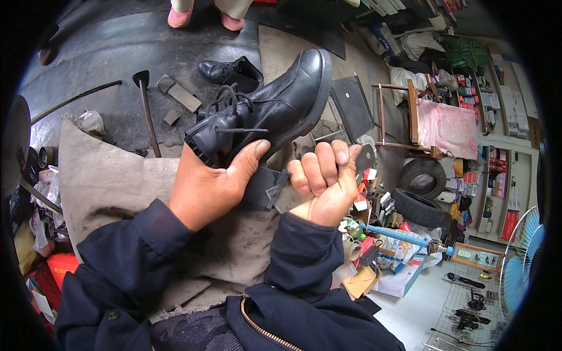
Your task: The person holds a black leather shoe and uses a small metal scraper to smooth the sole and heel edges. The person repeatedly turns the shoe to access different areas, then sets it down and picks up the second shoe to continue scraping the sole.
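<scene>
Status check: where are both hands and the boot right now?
Left hand gripping black lace-up boot at its ankle, toe pointing away. Right hand fisted on a dark tool at the heel. Grey cloth across lap; nothing blocking.

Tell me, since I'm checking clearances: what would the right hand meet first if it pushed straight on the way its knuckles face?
Probably the heel end of the black leather lace-up boot, just beyond the right hand; depth is unclear.

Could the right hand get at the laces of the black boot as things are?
Probably not at once: the right hand is closed around a knife-like tool at the heel, while the laces lie on the boot beyond the left hand.
</scene>
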The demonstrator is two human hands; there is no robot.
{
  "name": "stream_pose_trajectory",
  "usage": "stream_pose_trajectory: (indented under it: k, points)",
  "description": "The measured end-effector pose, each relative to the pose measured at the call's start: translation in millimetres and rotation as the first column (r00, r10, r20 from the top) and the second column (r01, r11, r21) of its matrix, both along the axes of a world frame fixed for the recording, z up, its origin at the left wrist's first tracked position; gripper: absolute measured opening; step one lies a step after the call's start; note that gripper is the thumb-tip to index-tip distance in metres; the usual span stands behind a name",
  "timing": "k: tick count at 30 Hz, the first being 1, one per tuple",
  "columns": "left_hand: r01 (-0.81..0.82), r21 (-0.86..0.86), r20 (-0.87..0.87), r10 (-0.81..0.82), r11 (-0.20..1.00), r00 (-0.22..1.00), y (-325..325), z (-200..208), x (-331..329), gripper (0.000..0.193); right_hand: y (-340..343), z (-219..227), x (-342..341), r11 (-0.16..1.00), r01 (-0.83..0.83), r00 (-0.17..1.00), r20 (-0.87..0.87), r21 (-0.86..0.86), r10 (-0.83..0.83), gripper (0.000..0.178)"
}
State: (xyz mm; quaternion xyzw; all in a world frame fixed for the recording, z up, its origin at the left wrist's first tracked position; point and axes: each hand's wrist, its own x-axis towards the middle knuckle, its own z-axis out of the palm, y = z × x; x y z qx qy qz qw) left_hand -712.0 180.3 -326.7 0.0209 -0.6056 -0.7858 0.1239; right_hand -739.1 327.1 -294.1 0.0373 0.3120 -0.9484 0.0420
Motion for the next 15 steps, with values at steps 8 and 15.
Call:
stream_pose_trajectory:
  k: [8,15]
  points:
    - [0.012,-0.041,0.022,-0.011,0.999,1.0,-1.8,-1.9,-1.2,0.017,0.6,2.3,3.3,0.995,0.001,1.0,-0.02,0.103,0.001,0.038]
    - [0.09,0.016,0.104,-0.092,0.996,0.99,-3.1,-0.8,-6.2,0.022,-0.8,3.9,-2.5,0.992,0.075,0.997,-0.008,0.106,-0.075,0.039]
